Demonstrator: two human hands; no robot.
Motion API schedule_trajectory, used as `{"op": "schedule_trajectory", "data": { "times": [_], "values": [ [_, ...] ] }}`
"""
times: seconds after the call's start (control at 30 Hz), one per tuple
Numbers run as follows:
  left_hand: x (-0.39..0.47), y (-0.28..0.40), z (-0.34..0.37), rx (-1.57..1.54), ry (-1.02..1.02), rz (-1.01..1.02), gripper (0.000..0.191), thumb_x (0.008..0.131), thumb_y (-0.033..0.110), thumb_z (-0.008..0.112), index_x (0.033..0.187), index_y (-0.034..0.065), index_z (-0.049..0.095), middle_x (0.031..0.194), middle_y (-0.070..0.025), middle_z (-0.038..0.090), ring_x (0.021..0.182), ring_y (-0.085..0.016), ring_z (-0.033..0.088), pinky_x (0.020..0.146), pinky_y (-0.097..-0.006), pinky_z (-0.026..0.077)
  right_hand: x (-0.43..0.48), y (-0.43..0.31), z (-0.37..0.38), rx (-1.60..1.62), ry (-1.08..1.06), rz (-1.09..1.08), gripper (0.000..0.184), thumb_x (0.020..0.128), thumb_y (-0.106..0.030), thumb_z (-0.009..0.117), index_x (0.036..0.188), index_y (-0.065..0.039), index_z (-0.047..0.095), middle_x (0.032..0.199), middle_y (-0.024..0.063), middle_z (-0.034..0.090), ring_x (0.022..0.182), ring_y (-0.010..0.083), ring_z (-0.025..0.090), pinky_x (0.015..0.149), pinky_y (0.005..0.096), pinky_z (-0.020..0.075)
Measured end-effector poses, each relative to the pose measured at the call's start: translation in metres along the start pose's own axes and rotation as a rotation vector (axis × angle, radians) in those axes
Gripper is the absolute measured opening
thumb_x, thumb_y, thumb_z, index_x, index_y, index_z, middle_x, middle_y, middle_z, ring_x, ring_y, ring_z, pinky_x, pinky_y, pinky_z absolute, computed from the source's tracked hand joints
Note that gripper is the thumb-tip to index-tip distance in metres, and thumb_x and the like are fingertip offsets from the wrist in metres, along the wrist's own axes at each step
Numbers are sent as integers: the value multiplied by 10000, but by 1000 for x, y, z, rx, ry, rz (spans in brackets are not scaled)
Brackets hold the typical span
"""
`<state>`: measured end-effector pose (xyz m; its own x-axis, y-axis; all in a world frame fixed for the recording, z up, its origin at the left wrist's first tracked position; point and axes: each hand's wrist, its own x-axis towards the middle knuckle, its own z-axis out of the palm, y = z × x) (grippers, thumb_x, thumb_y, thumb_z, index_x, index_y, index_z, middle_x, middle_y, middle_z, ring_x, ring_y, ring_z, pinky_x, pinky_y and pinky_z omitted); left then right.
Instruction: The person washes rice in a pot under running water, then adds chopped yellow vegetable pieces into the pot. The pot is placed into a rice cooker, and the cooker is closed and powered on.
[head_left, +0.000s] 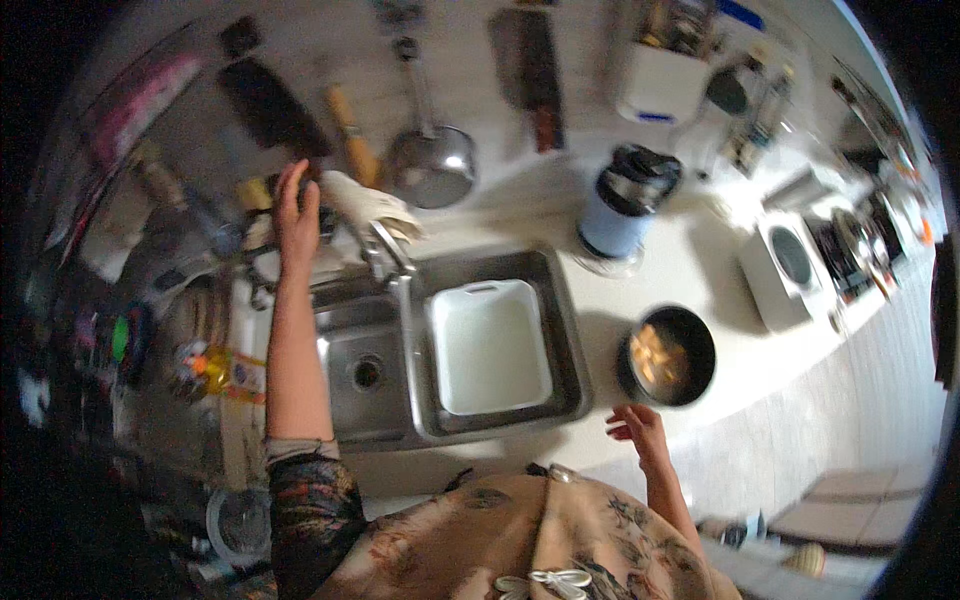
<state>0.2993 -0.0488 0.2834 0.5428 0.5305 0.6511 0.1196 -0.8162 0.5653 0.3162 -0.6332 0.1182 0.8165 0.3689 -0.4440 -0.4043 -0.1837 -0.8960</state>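
Observation:
My left hand is stretched far forward past the sink's left side, with thumb and fingers apart and nothing seen in it. Just right of it a pale cloth drapes by the faucet, and a yellow sponge-like thing is on its left. Low over the counter edge, my right hand hangs empty with loosely bent fingers. Close in front of that hand stands a dark pot holding light-brown food pieces in liquid. A white plastic tub sits in the sink's right basin.
The left basin shows its drain. Behind the counter hang a steel ladle and dark-bladed tools. A blue-and-black container and a white box-shaped appliance stand to the right. A bottle of yellow liquid lies left of my forearm.

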Motion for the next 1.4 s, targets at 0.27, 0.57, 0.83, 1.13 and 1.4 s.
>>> {"op": "schedule_trajectory", "data": {
  "times": [0.27,0.57,0.83,1.13,1.4],
  "values": [
    [-1,24,48,-143,-252,21,448,1000,414,323,1260,121,540,1369,-124,354,1286,-268,353,1047,-390,313,-9,22,-38,275,357,122,514,952,-463,411,1276,-66,368,867,132,672,652,218,662,564,324,522],
    [-94,80,37,145,295,329,332,940,199,517,1235,49,521,1244,-138,498,1175,-287,470,984,-403,365,33,17,-82,154,466,221,347,883,-248,398,1018,30,556,789,166,678,684,260,685,577,357,557],
    [-288,160,149,-771,-699,-566,220,900,233,603,1017,55,550,784,-13,582,696,-93,555,667,-245,451,27,17,-87,61,385,63,243,826,-122,421,890,63,566,681,167,654,521,249,657,408,307,509],
    [-305,204,180,-485,-783,-617,364,813,281,720,1000,57,501,736,-4,528,656,-87,476,580,-241,367,20,-13,-75,-59,-113,189,223,856,-87,462,999,76,515,653,168,637,485,233,648,363,289,491],
    [-317,182,96,-453,-635,-724,213,729,29,662,718,55,451,648,36,404,605,-74,392,540,-271,348,26,-70,-48,-353,-544,71,245,801,-52,475,1016,64,500,666,154,645,484,202,640,372,266,465]
  ]
}}
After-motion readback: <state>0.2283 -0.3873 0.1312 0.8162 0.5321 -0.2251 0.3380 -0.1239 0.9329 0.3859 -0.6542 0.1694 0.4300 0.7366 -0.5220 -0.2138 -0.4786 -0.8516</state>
